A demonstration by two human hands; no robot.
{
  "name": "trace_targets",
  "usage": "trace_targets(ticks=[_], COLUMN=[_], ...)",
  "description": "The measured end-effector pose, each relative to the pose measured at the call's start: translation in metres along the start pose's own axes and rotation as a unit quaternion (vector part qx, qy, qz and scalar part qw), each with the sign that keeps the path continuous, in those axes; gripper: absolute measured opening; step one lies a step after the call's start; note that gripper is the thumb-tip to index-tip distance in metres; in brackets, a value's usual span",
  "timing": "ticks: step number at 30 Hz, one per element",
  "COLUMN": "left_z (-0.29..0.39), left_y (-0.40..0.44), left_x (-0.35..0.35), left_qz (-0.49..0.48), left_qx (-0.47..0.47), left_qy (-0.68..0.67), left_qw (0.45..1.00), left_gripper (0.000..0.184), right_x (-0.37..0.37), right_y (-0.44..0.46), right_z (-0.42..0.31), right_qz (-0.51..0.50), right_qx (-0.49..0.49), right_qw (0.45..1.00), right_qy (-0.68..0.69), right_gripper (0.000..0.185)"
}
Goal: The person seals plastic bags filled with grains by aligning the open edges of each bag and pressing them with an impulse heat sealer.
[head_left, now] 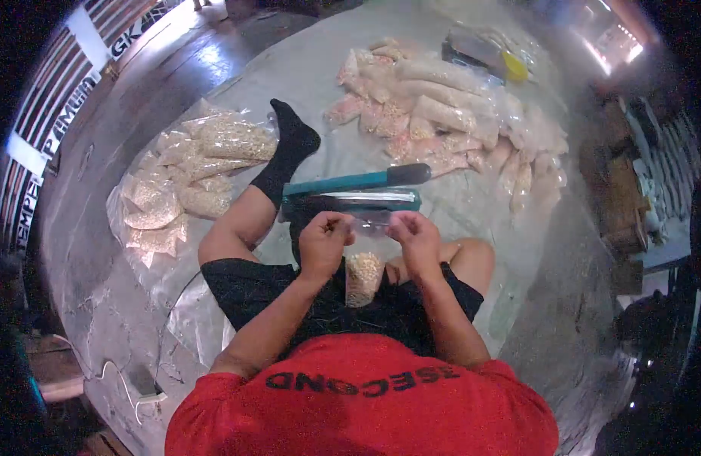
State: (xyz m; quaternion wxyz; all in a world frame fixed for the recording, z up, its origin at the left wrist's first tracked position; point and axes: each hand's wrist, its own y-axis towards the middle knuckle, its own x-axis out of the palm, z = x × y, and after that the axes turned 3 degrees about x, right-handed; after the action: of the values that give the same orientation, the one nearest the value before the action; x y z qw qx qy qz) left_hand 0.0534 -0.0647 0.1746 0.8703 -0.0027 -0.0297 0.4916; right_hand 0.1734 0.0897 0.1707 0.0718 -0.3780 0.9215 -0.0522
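A clear plastic bag (363, 280) filled with pale, bean-like pieces stands between my thighs. My left hand (325, 242) pinches one side of the bag's clear upper part, and my right hand (416, 239) pinches the opposite side. Between my fingers the film is stretched flat above the contents. Just beyond my hands lies a teal hand-press bag sealer (408, 199), its long lever arm (343, 182) with a dark end raised over the body. Part of the sealer's left end is hidden by my leg.
Filled clear bags (233, 140) lie in a heap to the left, beside my black-socked foot (293, 140). A larger pile of filled bags (442, 99) spreads at the far right, with a yellow object (514, 67) behind it. A pale sheet (290, 76) covers the floor. A cable (123, 372) runs at lower left.
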Motion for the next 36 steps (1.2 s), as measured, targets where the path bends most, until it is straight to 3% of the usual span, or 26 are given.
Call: trace_targets(ticks=[3, 7, 9, 12, 16, 21, 23, 27, 36], left_z=[0.034, 0.037, 0.044, 0.026, 0.023, 0.009, -0.004, -0.015, 0.005], left_y=[-0.003, 0.006, 0.005, 0.003, 0.004, 0.01, 0.014, 0.011, 0.006], left_x=[-0.005, -0.007, -0.002, 0.0, 0.002, -0.004, -0.005, -0.009, 0.011], left_qz=[0.004, -0.023, -0.014, -0.015, -0.014, -0.03, -0.091, -0.106, -0.059], left_qx=[0.018, 0.016, 0.003, 0.03, 0.013, -0.04, -0.054, -0.095, -0.013], left_qy=[0.035, 0.052, 0.052, -0.048, -0.02, -0.037, -0.077, -0.063, -0.101], left_qw=[0.999, 0.998, 0.999, 0.998, 1.0, 0.998, 0.991, 0.988, 0.993], left_gripper=[0.02, 0.021, 0.017, 0.019, 0.014, 0.021, 0.022, 0.022, 0.019], right_x=[0.004, 0.006, 0.001, -0.001, -0.002, 0.005, 0.005, 0.002, -0.008], right_y=[-0.022, -0.014, -0.008, -0.005, -0.004, 0.0, 0.001, -0.001, -0.005], right_z=[-0.037, -0.016, -0.012, -0.017, -0.018, -0.006, -0.004, 0.0, -0.025], right_qz=[0.017, 0.049, 0.012, 0.038, 0.032, 0.028, 0.039, 0.034, 0.071], right_qx=[-0.025, -0.111, -0.05, -0.051, -0.064, -0.05, -0.042, -0.017, -0.036], right_qw=[0.994, 0.991, 0.999, 0.998, 0.997, 0.997, 0.995, 0.996, 0.994], right_qy=[0.104, 0.048, 0.001, 0.01, 0.005, 0.056, 0.088, 0.084, 0.071], right_gripper=[0.016, 0.02, 0.025, 0.026, 0.026, 0.024, 0.023, 0.021, 0.021])
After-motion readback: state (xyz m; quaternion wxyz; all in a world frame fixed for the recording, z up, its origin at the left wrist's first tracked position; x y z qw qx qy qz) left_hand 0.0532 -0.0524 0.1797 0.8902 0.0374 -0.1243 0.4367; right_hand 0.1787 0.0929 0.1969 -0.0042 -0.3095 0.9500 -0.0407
